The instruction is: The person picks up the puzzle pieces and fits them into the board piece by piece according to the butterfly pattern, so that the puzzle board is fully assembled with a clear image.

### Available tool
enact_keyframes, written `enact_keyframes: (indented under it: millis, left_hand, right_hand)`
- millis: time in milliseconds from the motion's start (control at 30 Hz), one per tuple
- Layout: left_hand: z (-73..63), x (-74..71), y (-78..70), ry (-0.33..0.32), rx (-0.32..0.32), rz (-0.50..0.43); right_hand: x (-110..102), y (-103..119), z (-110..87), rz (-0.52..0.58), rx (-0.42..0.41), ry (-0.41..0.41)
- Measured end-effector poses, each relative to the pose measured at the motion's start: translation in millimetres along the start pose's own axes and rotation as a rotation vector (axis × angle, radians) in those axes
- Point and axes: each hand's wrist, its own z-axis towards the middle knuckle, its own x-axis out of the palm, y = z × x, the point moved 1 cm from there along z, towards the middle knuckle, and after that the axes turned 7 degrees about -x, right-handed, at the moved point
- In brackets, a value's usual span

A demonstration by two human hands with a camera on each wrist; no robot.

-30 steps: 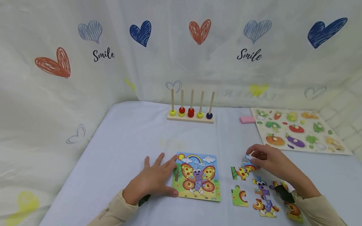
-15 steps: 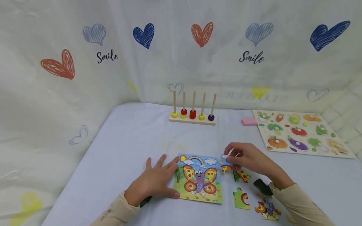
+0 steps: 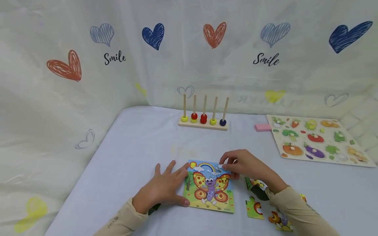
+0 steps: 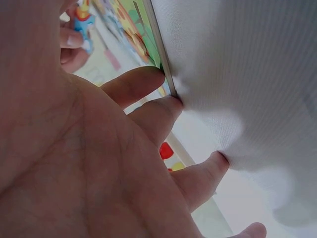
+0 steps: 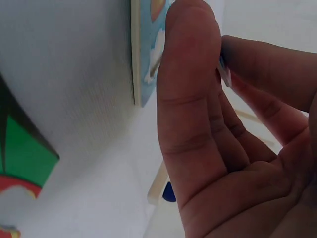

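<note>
A square board with a butterfly picture [image 3: 210,193] lies flat on the white cloth. At its left edge my left hand [image 3: 162,188] is spread, thumb and index fingertips touching the edge; in the left wrist view, other fingertips [image 4: 218,158] rest on the cloth. Over the board's upper right corner, my right hand [image 3: 248,165] pinches a jigsaw puzzle piece [image 4: 84,29] between thumb and fingers. Blue sky and some red and yellow show on that piece; the fingers cover most of it in the right wrist view.
Loose puzzle pieces lie right of the board, including a green one [image 3: 254,209] and a purple-and-orange one [image 3: 280,222], some partly under the right forearm. Behind stand a bead-peg abacus [image 3: 203,125], a pink block [image 3: 262,127] and a vegetable peg board [image 3: 299,137].
My right hand has carried the pinched puzzle piece leftward from the loose pieces to the board's upper right corner. The left hand stays at the board's left edge; the head view shifts slightly.
</note>
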Motion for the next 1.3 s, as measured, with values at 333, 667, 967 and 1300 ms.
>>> enact_keyframes:
  millis: [333, 667, 967, 1300]
  left_hand:
    - [-0.3, -0.2, -0.1, 0.009, -0.005, -0.007]
    - [-0.1, -0.6, 0.0, 0.016, -0.016, 0.006]
    - [0.7, 0.3, -1.7, 0.019, -0.018, 0.017]
    - [0.6, -1.3, -0.4, 0.015, -0.011, 0.021]
  right_hand:
    - [12.0, 4.7, 7.9, -0.1, 0.039, -0.029]
    - [21.7, 9.7, 20.1, -0.249, 0.108, -0.043]
    - [26.4, 10.9, 23.2, -0.283, 0.126, -0.04]
    - [26.4, 15.9, 20.5, -0.352, 0.115, -0.026]
